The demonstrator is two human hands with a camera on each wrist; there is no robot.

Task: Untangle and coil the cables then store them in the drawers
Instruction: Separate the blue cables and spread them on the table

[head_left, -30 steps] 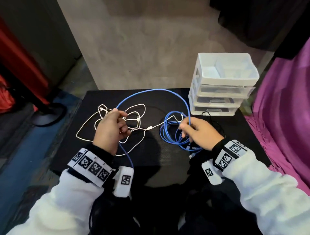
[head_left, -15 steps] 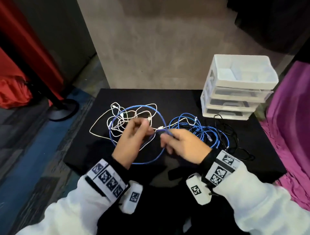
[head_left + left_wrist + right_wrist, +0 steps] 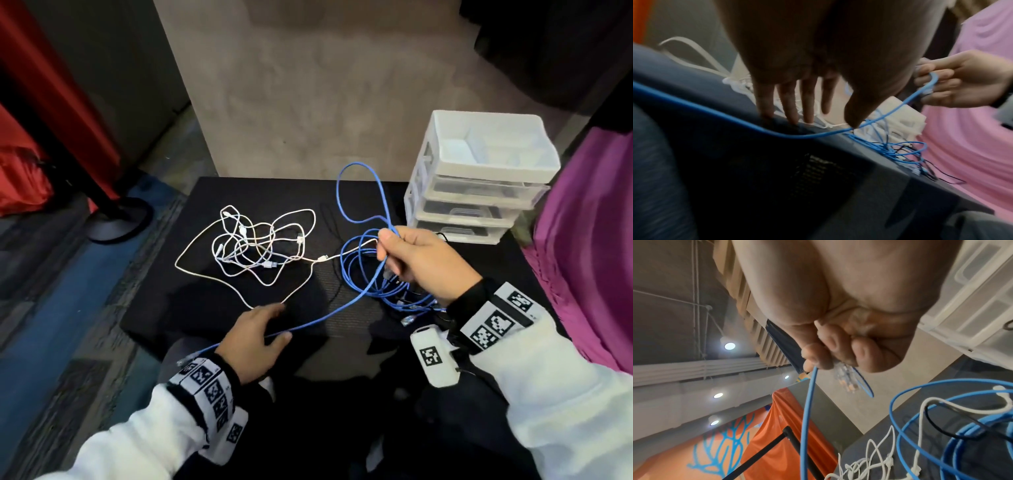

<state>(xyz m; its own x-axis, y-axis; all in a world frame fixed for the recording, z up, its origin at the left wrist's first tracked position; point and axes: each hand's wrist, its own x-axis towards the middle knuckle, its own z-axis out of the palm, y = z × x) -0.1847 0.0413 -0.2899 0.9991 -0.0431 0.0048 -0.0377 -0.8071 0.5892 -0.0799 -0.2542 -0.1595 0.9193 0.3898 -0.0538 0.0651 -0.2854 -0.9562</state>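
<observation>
Black tabletop fills the foreground. Nearest, the left hand lies with fingers spread, a blue cable passing under it. Farther right, the right hand pinches that cable above its blue loops. Beyond the left hand lies a tangled white cable; behind the right hand stand white drawers.

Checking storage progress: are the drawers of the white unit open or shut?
Shut: all three clear fronts of the drawer unit sit flush, none pulled out. Only the top tray lies open.
</observation>
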